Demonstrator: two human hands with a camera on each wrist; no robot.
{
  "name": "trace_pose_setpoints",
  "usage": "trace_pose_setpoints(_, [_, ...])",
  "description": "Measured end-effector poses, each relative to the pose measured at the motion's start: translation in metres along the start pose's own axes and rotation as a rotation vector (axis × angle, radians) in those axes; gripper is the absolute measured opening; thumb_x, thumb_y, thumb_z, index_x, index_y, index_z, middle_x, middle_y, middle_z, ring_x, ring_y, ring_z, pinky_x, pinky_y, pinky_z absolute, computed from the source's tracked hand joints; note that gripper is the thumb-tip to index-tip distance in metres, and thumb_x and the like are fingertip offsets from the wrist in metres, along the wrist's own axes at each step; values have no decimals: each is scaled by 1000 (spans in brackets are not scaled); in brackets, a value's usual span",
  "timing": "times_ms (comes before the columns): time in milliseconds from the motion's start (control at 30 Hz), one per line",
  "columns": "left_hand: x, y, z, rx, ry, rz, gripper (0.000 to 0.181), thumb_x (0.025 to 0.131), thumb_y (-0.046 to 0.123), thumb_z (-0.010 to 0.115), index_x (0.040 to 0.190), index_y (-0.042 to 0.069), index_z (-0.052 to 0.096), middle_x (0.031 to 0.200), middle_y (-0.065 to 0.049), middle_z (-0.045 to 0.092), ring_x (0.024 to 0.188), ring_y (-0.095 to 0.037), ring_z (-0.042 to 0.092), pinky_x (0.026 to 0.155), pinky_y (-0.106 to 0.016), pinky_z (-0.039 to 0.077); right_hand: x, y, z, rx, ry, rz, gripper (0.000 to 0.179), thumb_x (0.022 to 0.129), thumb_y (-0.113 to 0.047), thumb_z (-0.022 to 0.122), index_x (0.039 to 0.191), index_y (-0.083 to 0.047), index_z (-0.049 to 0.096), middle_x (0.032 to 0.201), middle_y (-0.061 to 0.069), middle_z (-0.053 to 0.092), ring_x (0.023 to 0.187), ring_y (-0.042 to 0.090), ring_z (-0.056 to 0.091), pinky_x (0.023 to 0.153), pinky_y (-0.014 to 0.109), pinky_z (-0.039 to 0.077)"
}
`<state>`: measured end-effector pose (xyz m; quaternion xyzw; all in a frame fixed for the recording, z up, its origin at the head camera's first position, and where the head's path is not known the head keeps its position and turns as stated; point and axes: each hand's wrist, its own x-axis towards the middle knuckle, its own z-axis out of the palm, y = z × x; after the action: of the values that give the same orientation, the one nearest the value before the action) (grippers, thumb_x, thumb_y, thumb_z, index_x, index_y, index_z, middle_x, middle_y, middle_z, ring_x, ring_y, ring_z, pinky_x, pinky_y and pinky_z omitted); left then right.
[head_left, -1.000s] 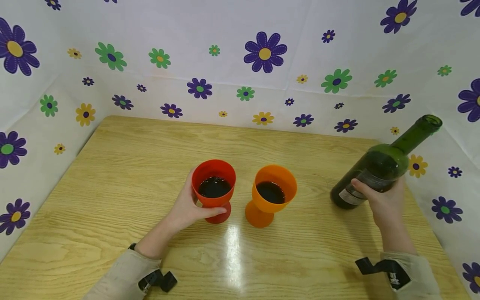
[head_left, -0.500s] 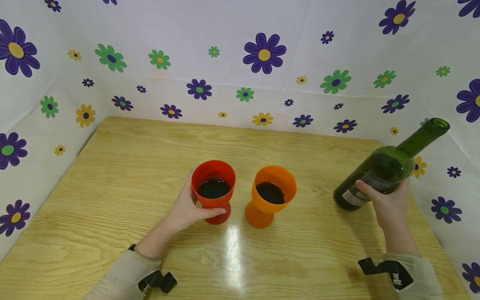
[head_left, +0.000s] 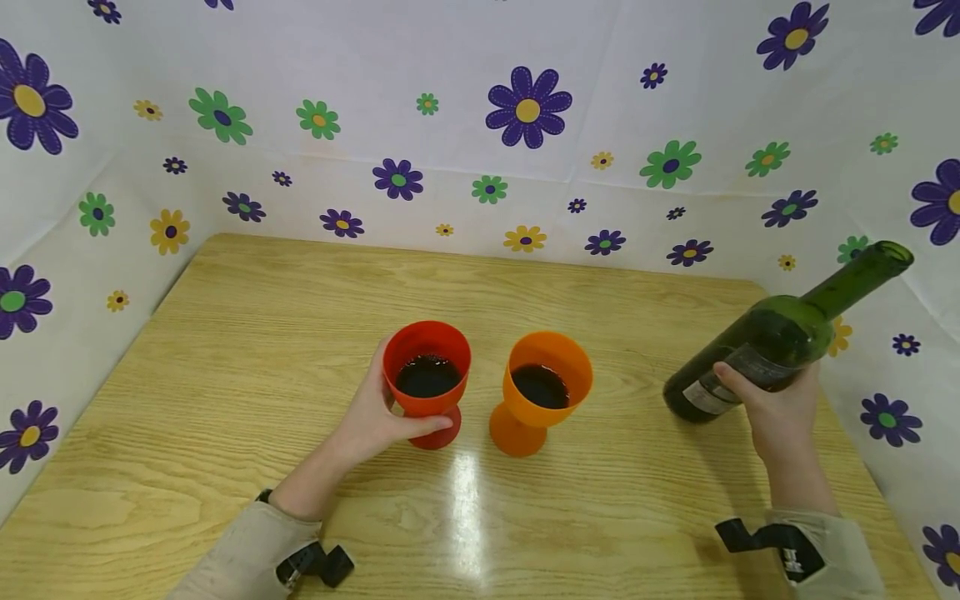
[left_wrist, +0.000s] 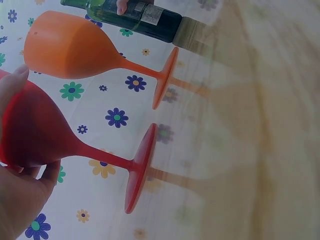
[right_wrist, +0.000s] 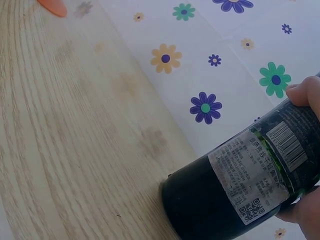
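My left hand (head_left: pixel 371 423) holds a red goblet (head_left: pixel 427 400) around its bowl. The goblet stands upright on the wooden table, with dark liquid inside. In the left wrist view the thumb and fingers lie around the bowl, above the thin stem (left_wrist: pixel 102 154). Just right of it stands an orange goblet (head_left: pixel 551 375), also with dark liquid, untouched. At the right, my right hand (head_left: pixel 780 408) grips a green wine bottle (head_left: pixel 776 333) around its labelled body. A white label (right_wrist: pixel 248 177) faces the right wrist view. Whether the bottle's base touches the table cannot be told.
The wooden table (head_left: pixel 247 350) carries a bright light reflection near the front. A white cloth (head_left: pixel 450 50) printed with flowers hangs behind it and along both sides. The right side of the cloth is near the bottle. Black straps (head_left: pixel 795 546) sit on both sleeves.
The bottle's neck has swung a little right and toward me, and the right hand has shifted slightly right with it. The left hand and both goblets have stayed in place.
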<state>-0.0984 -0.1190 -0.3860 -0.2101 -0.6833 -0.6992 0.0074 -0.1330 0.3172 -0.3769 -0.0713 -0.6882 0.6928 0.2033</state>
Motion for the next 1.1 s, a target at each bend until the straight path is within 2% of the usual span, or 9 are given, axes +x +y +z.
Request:
trace_pose_setpoints(333, [-1, -1, 1, -2, 4, -14, 90, 63, -8, 77, 134, 7, 25, 129, -14, 42, 119, -30, 39, 97, -56, 32, 0, 3, 0, 27, -12, -24, 83, 66, 20, 67, 133, -17, 36, 124, 4, 46, 109, 16, 46, 78, 15, 44])
trace_pose_setpoints(433, [0, -1, 1, -1, 2, -19, 90, 63, -8, 77, 134, 8, 25, 129, -13, 42, 119, -30, 38, 98, -55, 32, -2, 3, -1, -8, -42, -22, 79, 67, 18, 68, 133, -15, 38, 122, 3, 47, 107, 14, 46, 78, 14, 45])
trace_pose_setpoints(567, [0, -1, 1, 11, 0, -32, 90, 63, -7, 77, 134, 9, 25, 130, -10, 42, 119, -29, 38, 98, -48, 34, -3, 4, -1, -61, -101, -13, 75, 70, 13, 69, 132, -15, 38, 119, 1, 48, 105, 11, 47, 76, 12, 45])
trace_pose_setpoints(667, [0, -1, 0, 17, -1, -35, 90, 63, -7, 77, 134, 9, 25, 130, -10, 42, 120, -29, 38, 98, -44, 36, -3, 5, 1, -42, -141, -29, 75, 71, 15, 67, 133, -14, 38, 119, 2, 48, 104, 12, 48, 77, 13, 45])
trace_pose_setpoints(800, [0, 0, -1, 18, -5, -17, 91, 62, -8, 77, 134, 9, 25, 130, -9, 42, 119, -27, 38, 98, -45, 35, -3, 5, 1, -52, -175, -51, 76, 71, 15, 66, 134, -15, 36, 120, 2, 48, 106, 12, 47, 79, 13, 43])
trace_pose_setpoints(1000, [-2, -2, -5, 11, -27, 51, 98, 61, -10, 77, 138, 7, 19, 132, -14, 40, 121, -29, 37, 99, -58, 26, -4, 5, -7, -175, -208, -33, 81, 72, 10, 69, 137, -21, 31, 126, -1, 43, 111, 10, 41, 79, 12, 40])
trace_pose_setpoints(1100, [-5, -2, -10, 35, -38, 45, 102, 60, -10, 78, 140, 8, 17, 135, -13, 39, 124, -28, 36, 100, -58, 25, -8, 4, -11, -309, -212, -23, 87, 74, 4, 70, 140, -28, 24, 135, -1, 37, 120, 13, 36, 97, 24, 34])
